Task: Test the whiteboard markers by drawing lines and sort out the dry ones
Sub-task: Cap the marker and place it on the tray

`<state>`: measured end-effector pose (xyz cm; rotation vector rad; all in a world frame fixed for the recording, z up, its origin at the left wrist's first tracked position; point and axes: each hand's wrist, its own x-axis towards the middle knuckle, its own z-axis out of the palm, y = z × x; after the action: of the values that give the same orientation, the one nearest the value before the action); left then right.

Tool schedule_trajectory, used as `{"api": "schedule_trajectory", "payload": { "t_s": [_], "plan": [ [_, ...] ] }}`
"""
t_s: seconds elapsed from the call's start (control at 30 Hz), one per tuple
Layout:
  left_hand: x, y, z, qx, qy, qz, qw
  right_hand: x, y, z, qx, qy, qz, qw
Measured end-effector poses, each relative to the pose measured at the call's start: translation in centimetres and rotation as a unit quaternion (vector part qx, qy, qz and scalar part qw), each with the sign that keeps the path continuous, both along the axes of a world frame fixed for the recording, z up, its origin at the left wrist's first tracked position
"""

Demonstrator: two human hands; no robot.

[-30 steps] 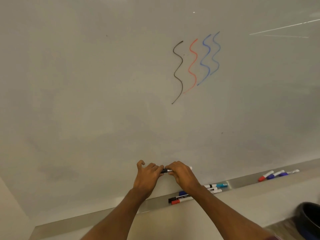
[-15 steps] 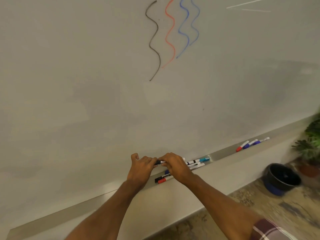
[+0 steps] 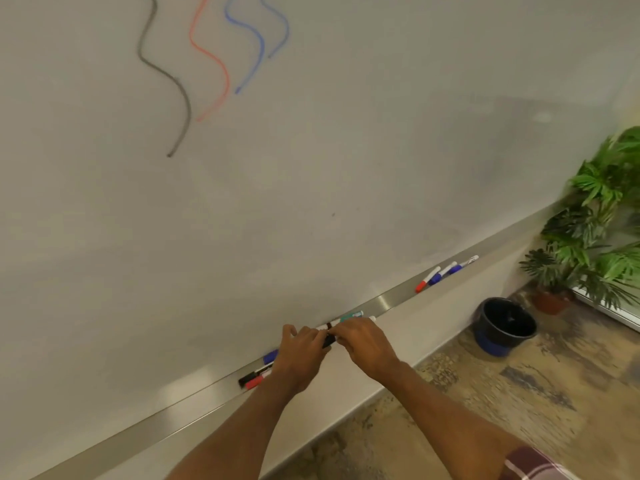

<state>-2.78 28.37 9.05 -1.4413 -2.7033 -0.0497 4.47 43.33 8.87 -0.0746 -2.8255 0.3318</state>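
Observation:
My left hand (image 3: 300, 351) and my right hand (image 3: 363, 342) meet just above the marker tray (image 3: 384, 302), both gripping a black-capped marker (image 3: 328, 340) between them; most of it is hidden by my fingers. Several markers lie in the tray beneath my hands, among them a black one (image 3: 250, 375), a red one (image 3: 255, 382), a blue one (image 3: 270, 356) and a teal one (image 3: 351, 316). Further right in the tray lie a red marker (image 3: 426, 279) and two blue markers (image 3: 440, 274). The whiteboard (image 3: 311, 168) bears a black, a red and two blue wavy lines (image 3: 207, 64).
A dark round bin (image 3: 504, 325) stands on the patterned floor below the tray's right end. A potted green plant (image 3: 595, 230) stands beside it at the right edge.
The view has dropped and turned right, so the drawn lines sit higher and the bin and plant show fully. My hands stay together on the marker, now lower, over the tray.

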Motion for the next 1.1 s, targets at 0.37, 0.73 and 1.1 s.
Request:
{"api": "schedule_trajectory", "payload": {
  "t_s": [0.37,0.73,1.1],
  "plan": [
    [-2.3,19.4,-3.0,-0.036,-0.1,0.05,0.993,-2.2,18.7,-4.7,-0.039,0.027,-0.048,0.998],
    [-4.2,29.2,-7.0,-0.062,-0.184,0.1,0.976,-6.6,29.8,-8.4,-0.063,-0.031,-0.054,0.996],
    [-5.2,31.7,-8.8,-0.06,-0.182,0.083,0.978,-7.9,33.9,-10.8,-0.033,0.011,-0.032,0.999]
  ]
}}
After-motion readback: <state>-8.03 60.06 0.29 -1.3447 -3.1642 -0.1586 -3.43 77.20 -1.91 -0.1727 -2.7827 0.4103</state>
